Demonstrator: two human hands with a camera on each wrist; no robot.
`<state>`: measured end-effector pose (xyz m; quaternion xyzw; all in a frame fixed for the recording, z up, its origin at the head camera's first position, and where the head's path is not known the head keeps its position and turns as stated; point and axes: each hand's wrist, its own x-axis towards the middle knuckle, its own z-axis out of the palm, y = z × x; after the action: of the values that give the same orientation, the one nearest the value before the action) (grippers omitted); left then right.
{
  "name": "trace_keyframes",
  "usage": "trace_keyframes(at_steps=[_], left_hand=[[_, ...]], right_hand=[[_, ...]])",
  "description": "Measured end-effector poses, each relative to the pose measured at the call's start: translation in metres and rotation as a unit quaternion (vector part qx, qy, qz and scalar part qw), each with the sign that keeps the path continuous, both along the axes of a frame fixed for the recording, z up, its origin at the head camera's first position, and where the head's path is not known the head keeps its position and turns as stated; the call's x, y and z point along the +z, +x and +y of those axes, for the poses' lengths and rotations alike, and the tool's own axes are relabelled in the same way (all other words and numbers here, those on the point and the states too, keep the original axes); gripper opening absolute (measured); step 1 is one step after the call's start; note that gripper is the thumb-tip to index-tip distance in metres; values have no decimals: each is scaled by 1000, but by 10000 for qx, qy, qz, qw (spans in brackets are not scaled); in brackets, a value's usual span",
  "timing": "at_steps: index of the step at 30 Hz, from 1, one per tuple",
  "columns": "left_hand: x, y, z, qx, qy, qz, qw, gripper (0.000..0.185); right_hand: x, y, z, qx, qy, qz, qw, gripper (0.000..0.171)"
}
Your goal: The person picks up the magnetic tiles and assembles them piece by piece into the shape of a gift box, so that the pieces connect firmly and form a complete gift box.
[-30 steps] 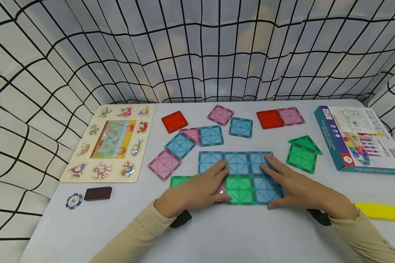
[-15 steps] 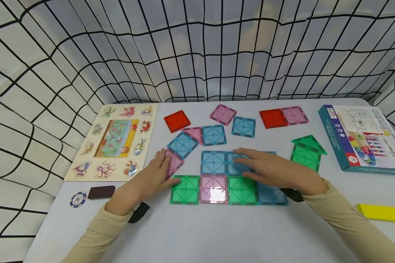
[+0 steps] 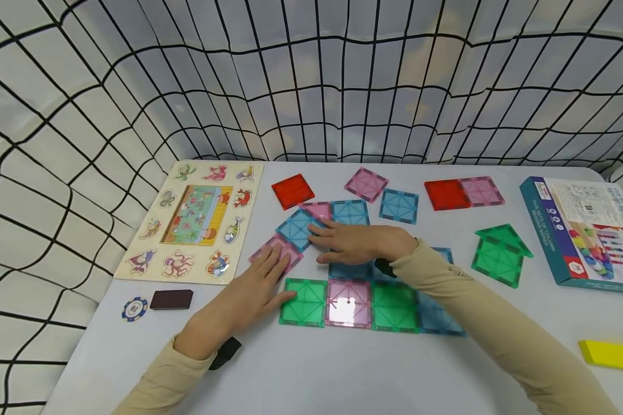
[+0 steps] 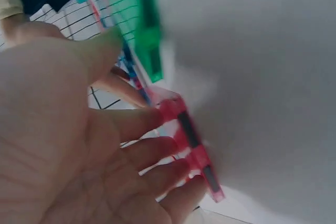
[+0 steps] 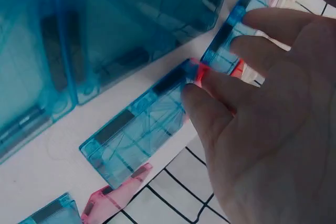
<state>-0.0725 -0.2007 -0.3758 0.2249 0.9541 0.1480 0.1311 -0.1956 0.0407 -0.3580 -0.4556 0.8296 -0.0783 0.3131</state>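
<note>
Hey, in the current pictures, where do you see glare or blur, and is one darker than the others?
Head view: white glare on the pink tile in the front row; left wrist view: the green tile is blurred, with soft shadow on the white table; right wrist view: darkest of the three, leaving the right hand dim.

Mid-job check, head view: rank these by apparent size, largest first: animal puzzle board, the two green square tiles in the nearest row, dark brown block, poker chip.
1. Animal puzzle board
2. Left green square tile and right green square tile: too alike to rank
3. Dark brown block
4. Poker chip
</note>
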Motion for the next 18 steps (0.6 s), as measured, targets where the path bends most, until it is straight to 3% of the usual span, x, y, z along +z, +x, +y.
trace_keyframes(at_steps=[4, 11, 18], left_hand=[[-1, 1, -3, -110, -21, -16, 9999, 72], [5, 1, -12, -140, 229, -433, 9987, 70], [2, -16, -17, -265, 622, -766, 9948, 73]], right_hand=[[1, 2, 0, -130, 40, 97, 9999, 70], [1, -3, 2, -439, 27, 384, 9983, 73], [-3, -10, -2, -548, -98, 239, 9982, 66]])
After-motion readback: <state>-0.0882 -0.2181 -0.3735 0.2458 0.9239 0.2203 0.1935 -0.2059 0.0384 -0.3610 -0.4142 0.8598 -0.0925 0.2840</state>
